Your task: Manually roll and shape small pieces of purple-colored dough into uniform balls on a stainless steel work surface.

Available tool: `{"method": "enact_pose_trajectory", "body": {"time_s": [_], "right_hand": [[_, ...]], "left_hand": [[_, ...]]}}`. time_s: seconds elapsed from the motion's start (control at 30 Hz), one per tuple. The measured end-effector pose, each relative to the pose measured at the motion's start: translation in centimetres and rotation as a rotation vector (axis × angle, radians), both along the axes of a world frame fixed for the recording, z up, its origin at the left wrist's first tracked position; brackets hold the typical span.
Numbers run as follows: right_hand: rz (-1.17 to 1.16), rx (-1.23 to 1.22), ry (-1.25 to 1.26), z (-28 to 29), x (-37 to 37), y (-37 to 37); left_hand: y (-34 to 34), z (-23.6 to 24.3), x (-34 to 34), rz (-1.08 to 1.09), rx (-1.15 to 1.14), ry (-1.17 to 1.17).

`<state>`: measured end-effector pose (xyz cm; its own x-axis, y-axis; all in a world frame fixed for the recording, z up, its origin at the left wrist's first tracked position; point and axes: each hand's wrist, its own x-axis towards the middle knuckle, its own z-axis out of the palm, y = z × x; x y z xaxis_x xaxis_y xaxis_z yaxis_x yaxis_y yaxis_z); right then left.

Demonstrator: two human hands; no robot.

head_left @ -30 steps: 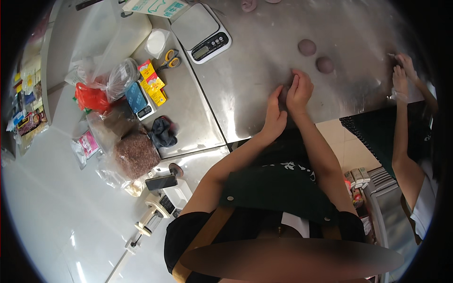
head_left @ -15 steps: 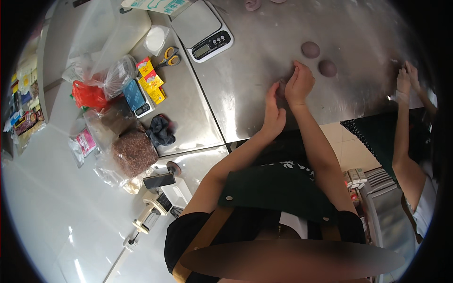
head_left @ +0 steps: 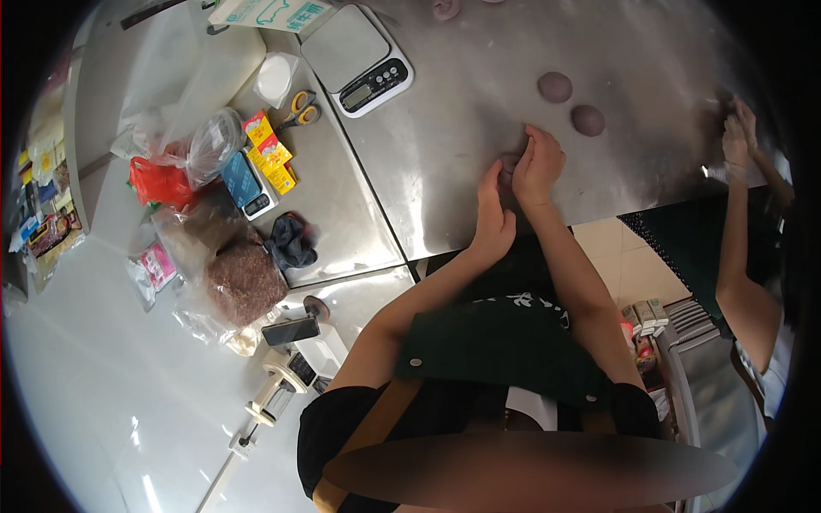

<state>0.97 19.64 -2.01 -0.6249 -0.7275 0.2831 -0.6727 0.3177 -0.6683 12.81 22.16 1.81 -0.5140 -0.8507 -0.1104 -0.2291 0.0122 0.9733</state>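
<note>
My left hand (head_left: pixel 493 218) and my right hand (head_left: pixel 539 171) are cupped around a purple dough ball (head_left: pixel 508 168) on the steel worktable (head_left: pixel 445 137). Fingers hide most of this ball, and its small visible part lies between the two hands. Farther off to the right rest two smooth, round purple dough balls (head_left: pixel 555 86) (head_left: pixel 587 120), touching nothing of mine. At the far edge of the picture, another purple dough piece (head_left: pixel 445 8) is partly cut off.
A digital scale (head_left: pixel 374 85) stands at the far left of the worktable. Left of it lie scissors (head_left: pixel 301 109), yellow packets (head_left: pixel 272 152), a smaller scale (head_left: pixel 250 184) and a bag of brown crumbly food (head_left: pixel 246 280). At right, a co-worker's hands (head_left: pixel 740 132) work at the same table.
Both my hands have come slightly nearer to my body, with the dough ball still between them. The whole view has shifted a little; the other two balls look unmoved.
</note>
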Motion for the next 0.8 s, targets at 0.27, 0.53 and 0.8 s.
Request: {"method": "enact_pose_trajectory", "body": {"time_s": [0.27, 0.53, 0.8], "right_hand": [[-0.018, -0.03, -0.113, 0.8, 0.6, -0.2], [-0.014, 0.003, 0.05, -0.1, 0.3, 1.6], [0.017, -0.114, -0.034, 0.5, -0.1, 0.5]], "left_hand": [[-1.9, -1.5, 0.6, -0.085, 0.096, -0.023], [0.1, -0.5, 0.9, -0.082, 0.009, -0.026], [-0.5, -0.1, -0.3, -0.09, 0.076, 0.006]]}}
